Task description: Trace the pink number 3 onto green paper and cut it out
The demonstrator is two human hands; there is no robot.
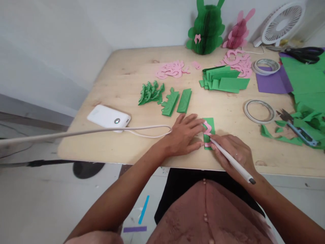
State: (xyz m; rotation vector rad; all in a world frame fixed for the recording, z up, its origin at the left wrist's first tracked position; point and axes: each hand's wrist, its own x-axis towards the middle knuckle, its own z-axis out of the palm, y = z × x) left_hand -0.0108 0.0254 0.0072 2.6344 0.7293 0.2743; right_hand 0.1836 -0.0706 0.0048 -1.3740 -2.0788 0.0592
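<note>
A pink paper cutout [208, 128] lies on a small green paper strip [209, 120] near the table's front edge. My left hand [183, 133] rests flat with fingers spread, its fingertips pressing the left side of the cutout and strip. In my right hand [234, 149] is a white pen [233, 161], its tip touching the strip beside the cutout's curve. Just beyond my left hand lie two folded green pieces, one with a drawn outline [184, 101] and one partly cut [170, 103]. What the pen has marked is too small to make out.
Green cutouts [151, 92], pink cutouts [172, 69] and green strips [225, 79] lie farther back. Tape rolls [259, 111], a blue cutter [302, 133] and black scissors [304, 54] are at right. A cable crosses from a white power bank [108, 117] at left.
</note>
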